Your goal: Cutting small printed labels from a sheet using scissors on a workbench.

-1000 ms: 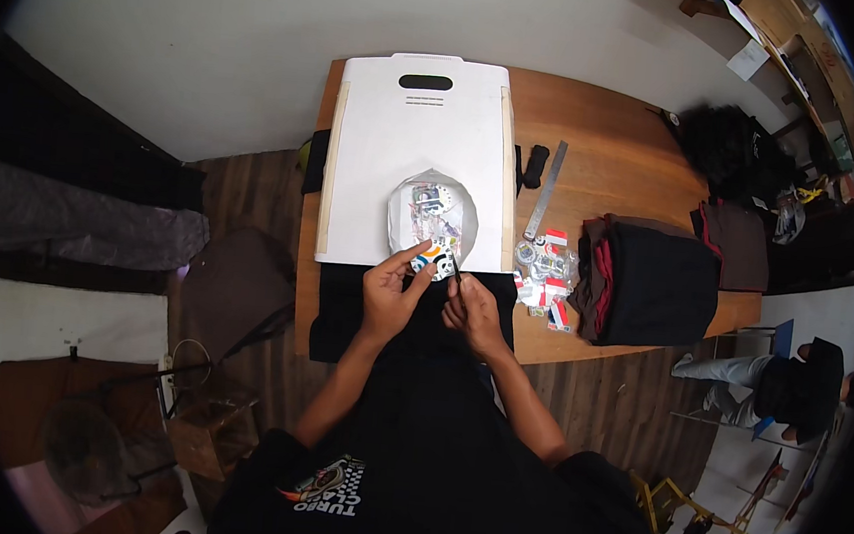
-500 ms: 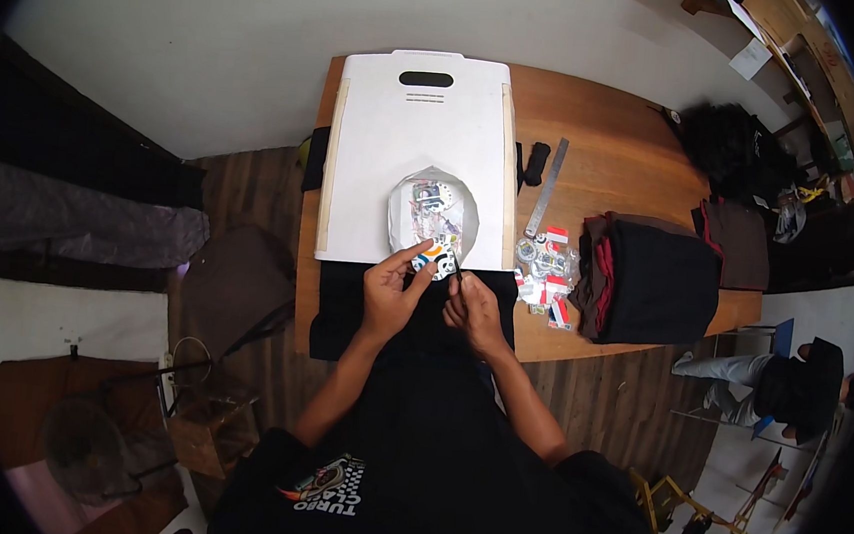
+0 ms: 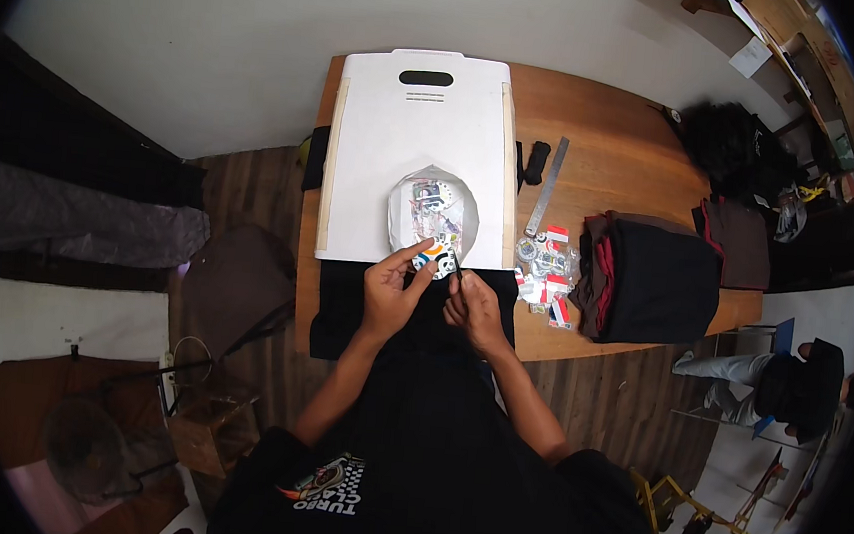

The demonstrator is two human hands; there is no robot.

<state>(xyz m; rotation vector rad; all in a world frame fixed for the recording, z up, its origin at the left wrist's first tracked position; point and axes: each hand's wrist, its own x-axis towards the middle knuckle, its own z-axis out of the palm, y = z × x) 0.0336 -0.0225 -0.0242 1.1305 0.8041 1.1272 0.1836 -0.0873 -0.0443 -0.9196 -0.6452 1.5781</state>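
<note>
My left hand (image 3: 390,294) is closed on a round white piece with orange, blue and black shapes (image 3: 433,261), pinching it between thumb and fingers. In my right hand (image 3: 476,309) is a thin dark tool (image 3: 458,267), its tip at the right edge of that piece; I cannot make out its exact kind. Just beyond my fingers lies a round, pale, bowl-like holder (image 3: 468,202) with several printed pieces (image 3: 436,198) inside. It rests on the near part of a large white board (image 3: 423,131) with a dark handle slot. Black cloth (image 3: 344,296) extends below the board's near edge.
Right of the board, a metal ruler (image 3: 548,188) lies beside a small black object (image 3: 535,163). Several clear packets with red-and-white pieces (image 3: 550,267) lie nearer. Folded dark clothes (image 3: 658,283) are stacked on the wooden table (image 3: 608,131). Another person (image 3: 789,386) is at far right.
</note>
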